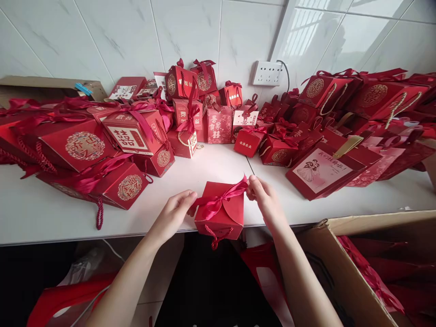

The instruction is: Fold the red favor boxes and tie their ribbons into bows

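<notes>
At the front edge of the white table [160, 190], right before you, sits a small red box [235, 215], its top with the curved flap turned up and its near side facing you. Across that top runs a glossy crimson ribbon [214, 208] tied in a bow, and you have it from both sides. Your left hand [179, 206] pinches one end between thumb and fingers, just beside the box; your right hand [264, 195] pinches the other end near the far right corner, thumb and fingertips together on it. A twisted red cord [215, 238] hangs in a loop on the near side.

To your left, red boxes with round gold emblems are stacked — one red-and-white box [126, 138] sits on top. Behind your work, more gift boxes stand against the tiled wall [190, 32], where a white socket strip [269, 73] is mounted. To your right, a larger red bag [308, 193] leans back, a pale picture card [320, 170] on its front. Below the table on that side, a cardboard carton [354, 270] holds red ribboned things.
</notes>
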Demonstrator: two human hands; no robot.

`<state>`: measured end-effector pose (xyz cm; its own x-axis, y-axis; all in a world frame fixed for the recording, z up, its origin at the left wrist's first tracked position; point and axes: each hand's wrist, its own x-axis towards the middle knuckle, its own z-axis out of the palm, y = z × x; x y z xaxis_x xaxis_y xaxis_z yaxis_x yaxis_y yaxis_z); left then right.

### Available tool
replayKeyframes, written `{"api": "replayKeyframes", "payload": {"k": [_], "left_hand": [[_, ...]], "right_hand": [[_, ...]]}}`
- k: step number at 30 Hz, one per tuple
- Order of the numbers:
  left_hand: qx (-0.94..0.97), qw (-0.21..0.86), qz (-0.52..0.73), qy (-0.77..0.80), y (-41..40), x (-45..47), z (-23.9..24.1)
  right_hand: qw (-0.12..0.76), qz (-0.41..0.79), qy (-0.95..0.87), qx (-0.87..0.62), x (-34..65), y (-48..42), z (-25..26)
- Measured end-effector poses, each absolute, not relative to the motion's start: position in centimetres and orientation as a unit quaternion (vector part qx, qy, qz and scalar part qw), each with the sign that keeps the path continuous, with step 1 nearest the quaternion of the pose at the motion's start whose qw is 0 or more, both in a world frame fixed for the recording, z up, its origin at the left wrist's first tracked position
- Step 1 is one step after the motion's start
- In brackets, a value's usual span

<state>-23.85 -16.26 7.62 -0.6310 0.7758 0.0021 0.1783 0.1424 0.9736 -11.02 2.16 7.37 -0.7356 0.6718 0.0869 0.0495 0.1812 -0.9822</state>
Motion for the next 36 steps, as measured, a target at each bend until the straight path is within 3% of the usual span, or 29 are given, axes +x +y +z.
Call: {"api": "replayKeyframes", "payload": {"k": [6,12,15,22,26,30,36], "left_hand": [[0.325,0.302,0.609,0.657,-15.8,-24.5,7.3],[0.087,0.115,0.8,0.582,-20.2,-27.9,7.5],[0.081,0.088,0.864,0.488,-21.4,-28.3,9.8],[0.207,0.186,0.889,0.363,-14.9,-27.7,18.3],[0.317,0.253,0.837,0.368,-11.0,-27.3,21.8],[0.399,0.292,0.76,0.421,-9.3,-26.5,23.0],[0.411,0.292,0.751,0.426,-9.3,-25.8,23.0]], "right_hand": [[0.272,0.678,-0.651,-0.206,-12.0,3.0,7.2],[0.532,0.697,-0.386,-0.288,-7.9,7.3,7.4],[0.572,0.691,-0.362,-0.254,-6.9,7.9,8.7],[0.512,0.664,-0.535,-0.102,-12.9,5.7,17.4],[0.438,0.625,-0.646,-0.005,-16.1,5.0,21.9],[0.368,0.598,-0.712,0.028,-17.3,4.5,23.7],[0.362,0.573,-0.735,0.04,-17.4,3.7,23.7]]}}
